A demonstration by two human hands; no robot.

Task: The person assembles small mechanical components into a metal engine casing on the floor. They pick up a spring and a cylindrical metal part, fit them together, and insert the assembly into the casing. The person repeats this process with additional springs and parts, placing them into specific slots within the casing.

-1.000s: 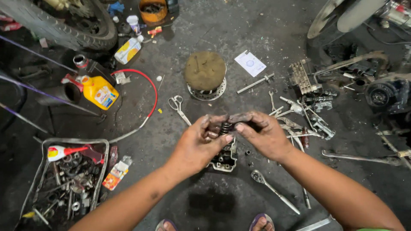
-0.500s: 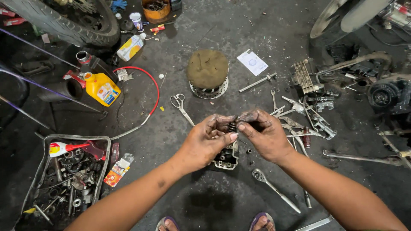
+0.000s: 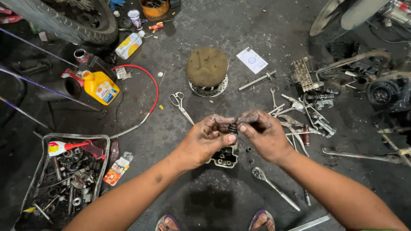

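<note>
My left hand (image 3: 205,141) and my right hand (image 3: 264,134) meet in the middle of the view, both greasy. Together they pinch a small dark coil spring (image 3: 232,128) between their fingertips. Directly below the hands, on the floor, lies a metal cylinder head (image 3: 226,157), partly hidden by my left hand. A ratchet wrench (image 3: 274,187) lies on the floor just under my right wrist.
A tray of oily parts (image 3: 68,179) sits at lower left, a yellow oil jug (image 3: 100,87) and red hose (image 3: 150,92) at left. Scissors (image 3: 180,105), a cloth-covered round part (image 3: 207,68), scattered wrenches (image 3: 299,115) and engine parts (image 3: 381,92) surround me. A tyre (image 3: 64,21) is top left.
My hands have stayed over the cylinder head, still working the spring between the fingertips; the fingers shifted slightly closer together.
</note>
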